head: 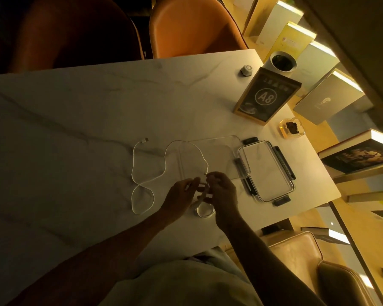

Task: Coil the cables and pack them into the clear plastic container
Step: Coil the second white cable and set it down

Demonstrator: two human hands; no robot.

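Both hands, left [181,193] and right [221,191], pinched the cable [142,180]; its loose length trailed toward the table's left edge, the container [210,155] beyond.

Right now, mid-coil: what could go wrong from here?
1. Most of the white cable lies loose in crossing loops on the table; pulling it in may kink or tangle it.
2. Its free plug could drag across the marble tabletop.
3. The small coil under the left hand and right hand may spring open if either grip slackens.
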